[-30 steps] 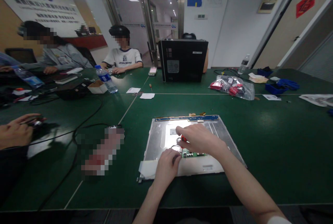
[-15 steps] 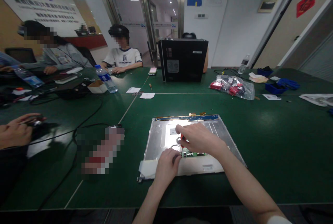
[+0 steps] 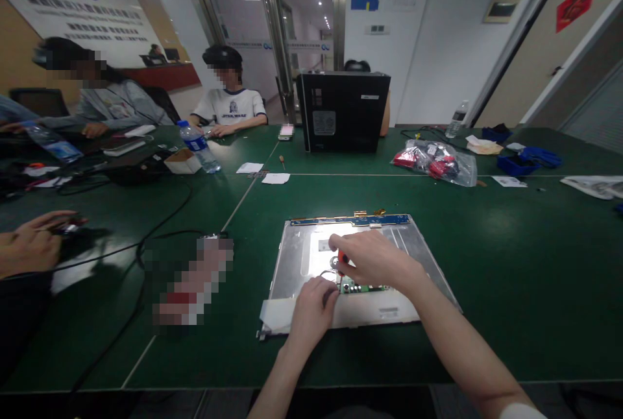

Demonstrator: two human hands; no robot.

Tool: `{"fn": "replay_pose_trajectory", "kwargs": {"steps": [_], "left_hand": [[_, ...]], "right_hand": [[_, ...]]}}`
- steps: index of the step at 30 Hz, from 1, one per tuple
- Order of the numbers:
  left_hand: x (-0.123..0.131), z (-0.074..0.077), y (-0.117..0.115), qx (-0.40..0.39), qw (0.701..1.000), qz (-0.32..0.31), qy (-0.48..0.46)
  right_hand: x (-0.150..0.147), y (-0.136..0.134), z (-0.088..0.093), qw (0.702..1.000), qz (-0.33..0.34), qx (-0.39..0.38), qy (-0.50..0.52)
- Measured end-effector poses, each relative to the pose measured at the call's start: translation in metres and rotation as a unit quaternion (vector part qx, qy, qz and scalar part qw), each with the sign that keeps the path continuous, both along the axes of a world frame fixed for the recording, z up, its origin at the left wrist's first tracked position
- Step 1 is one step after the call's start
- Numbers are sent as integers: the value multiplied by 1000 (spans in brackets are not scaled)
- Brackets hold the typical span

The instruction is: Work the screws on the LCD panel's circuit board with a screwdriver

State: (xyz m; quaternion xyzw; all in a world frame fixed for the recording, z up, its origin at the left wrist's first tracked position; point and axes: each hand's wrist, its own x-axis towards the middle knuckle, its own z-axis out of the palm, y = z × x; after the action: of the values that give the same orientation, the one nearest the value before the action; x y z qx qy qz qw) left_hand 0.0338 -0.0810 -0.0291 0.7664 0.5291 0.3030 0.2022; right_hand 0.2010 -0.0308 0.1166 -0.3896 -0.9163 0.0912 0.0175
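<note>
A bare LCD panel [image 3: 289,263] lies flat on the table in front of me, its silver metal back facing up. My right hand [image 3: 372,257] is closed around the red handle of a screwdriver [image 3: 343,259], which stands nearly upright. Its tip points down at a small green circuit board [image 3: 363,288] partly covered by my hand. My left hand [image 3: 314,309] rests on the panel's near part with fingers curled together at the board's left end; what they pinch, if anything, is hidden. A thin dark wire [image 3: 328,272] loops beside the fingertips.
A black computer case [image 3: 345,114] stands across the table. Plastic bags of red parts [image 3: 438,163] lie at the far right, blue trays [image 3: 516,165] beyond. A black cable [image 3: 141,247] runs down the left side, near another person's hands [image 3: 34,244] and a blurred pinkish object [image 3: 195,286].
Both hands stay in place on the panel. The screwdriver's red handle appears slightly turned in my right hand.
</note>
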Motion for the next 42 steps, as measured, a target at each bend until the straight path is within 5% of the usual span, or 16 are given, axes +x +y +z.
{"fn": "replay_pose_trajectory", "kwargs": {"steps": [42], "left_hand": [[-1, 0, 0, 25, 1000, -11, 2]], "right_hand": [[1, -4, 4, 999, 30, 12, 22]]}}
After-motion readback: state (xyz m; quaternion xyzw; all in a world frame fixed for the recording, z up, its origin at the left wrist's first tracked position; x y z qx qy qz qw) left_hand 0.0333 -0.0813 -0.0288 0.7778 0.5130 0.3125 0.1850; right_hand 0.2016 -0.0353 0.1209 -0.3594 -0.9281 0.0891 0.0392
